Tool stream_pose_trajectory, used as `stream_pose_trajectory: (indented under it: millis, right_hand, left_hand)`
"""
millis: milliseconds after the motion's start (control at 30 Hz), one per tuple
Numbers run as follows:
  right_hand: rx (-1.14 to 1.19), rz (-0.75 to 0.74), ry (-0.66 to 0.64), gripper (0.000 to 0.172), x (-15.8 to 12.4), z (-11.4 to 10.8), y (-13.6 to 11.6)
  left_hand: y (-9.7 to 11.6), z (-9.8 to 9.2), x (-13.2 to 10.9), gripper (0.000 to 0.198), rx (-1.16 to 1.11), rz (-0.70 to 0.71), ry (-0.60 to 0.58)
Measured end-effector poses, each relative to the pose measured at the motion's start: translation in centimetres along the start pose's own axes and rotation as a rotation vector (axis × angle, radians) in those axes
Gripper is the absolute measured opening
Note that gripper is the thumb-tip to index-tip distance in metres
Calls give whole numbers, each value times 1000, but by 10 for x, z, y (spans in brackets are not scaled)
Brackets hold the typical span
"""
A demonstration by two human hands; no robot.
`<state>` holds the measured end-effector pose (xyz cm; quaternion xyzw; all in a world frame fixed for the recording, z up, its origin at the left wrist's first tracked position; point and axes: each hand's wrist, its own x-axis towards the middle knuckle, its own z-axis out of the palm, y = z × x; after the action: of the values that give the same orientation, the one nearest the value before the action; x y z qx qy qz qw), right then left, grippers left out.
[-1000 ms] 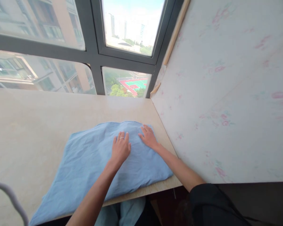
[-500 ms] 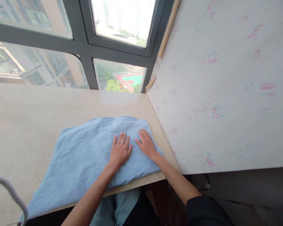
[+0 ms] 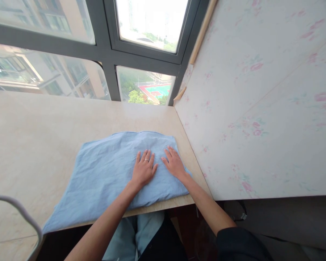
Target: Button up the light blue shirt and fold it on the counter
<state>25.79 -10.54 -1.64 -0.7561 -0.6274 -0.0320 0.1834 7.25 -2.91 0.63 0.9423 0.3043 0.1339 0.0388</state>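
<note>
A light blue cloth (image 3: pixel 105 174) lies spread on the pale stone-like ledge, with soft wrinkles across it and its near edge along the ledge's front. My left hand (image 3: pixel 143 169), a ring on one finger, rests palm down on the cloth right of its middle, fingers stretched out. Close by on the right, my right hand (image 3: pixel 174 163) also lies flat on the cloth near its right edge, fingers extended. Neither hand grips the fabric. Whatever is under the cloth is hidden.
The ledge (image 3: pixel 43 123) runs back to a grey-framed window (image 3: pixel 146 56). A wall with flowered paper (image 3: pixel 260 108) bounds the right side. A grey curved tube or cable (image 3: pixel 24 210) rises at the lower left. Below the ledge's front edge are my legs (image 3: pixel 136 232).
The view has shifted a little, so everything sits slightly further right. Both hands stay flat on the cloth in nearly the same places.
</note>
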Motion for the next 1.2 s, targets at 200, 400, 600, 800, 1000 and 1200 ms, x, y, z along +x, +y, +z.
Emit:
stream_pose_trajectory:
  millis: [200, 400, 600, 800, 1000, 1200]
  right_hand:
    - [-20, 1, -4, 55, -3, 1, 1]
    - [-16, 12, 12, 55, -11, 2, 3]
    - [-33, 20, 14, 55, -14, 3, 2]
    - [-40, 30, 3, 55, -13, 3, 1]
    - [-45, 22, 12, 55, -13, 2, 1]
    - [-30, 6, 33, 55, -14, 4, 3]
  left_hand:
    - [-1, 2, -1, 55, 0, 10, -3]
    - [1, 3, -3, 56, 14, 27, -4]
    - [3, 2, -4, 56, -11, 36, -2]
    - [4, 1, -4, 55, -32, 30, 6]
    - [3, 0, -5, 55, -34, 26, -1]
    - [4, 0, -5, 54, -36, 19, 4]
